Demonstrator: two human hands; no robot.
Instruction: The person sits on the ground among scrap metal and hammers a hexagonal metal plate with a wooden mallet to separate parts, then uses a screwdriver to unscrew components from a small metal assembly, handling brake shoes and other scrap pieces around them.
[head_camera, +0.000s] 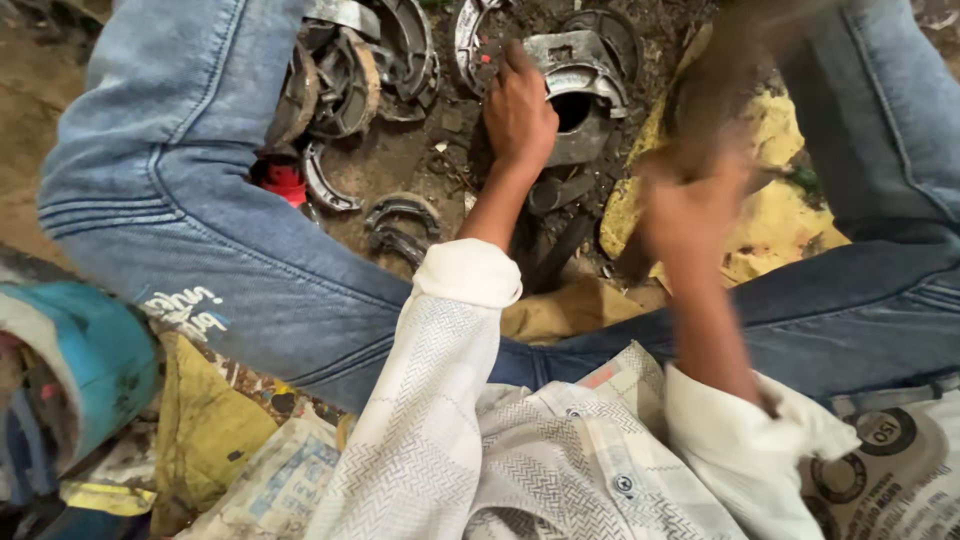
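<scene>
The person sits on dirty ground with knees spread, and the blue jeans (190, 200) fill most of the view, the left leg running from the top left toward the middle and the right leg crossing the right side. Everything else is placed here from the grey metal casting (575, 95) with a round hole, which stands on the dirt between the legs near the top of the view.

Below the casting, toward the camera, lie the white patterned shirt sleeves (440, 400), rolled at the cuffs. Right of the casting a yellow cloth (770, 215) is spread on the ground under the right knee. Far below and left of the casting, past the left leg, sits a turquoise rounded container (85, 360), with printed sacks and papers beside it.

Left of the casting a heap of curved metal brake shoes (360, 70) rests against the left leg, and one loose brake shoe (400, 215) lies lower, with a small red part (285, 182) just beside the jeans.

The left hand (518, 115) rests on the casting's left edge, fingers curled down against the metal. The right hand (690, 205), right of and below the casting, is a blur; it looks clenched, but what it grips cannot be told.
</scene>
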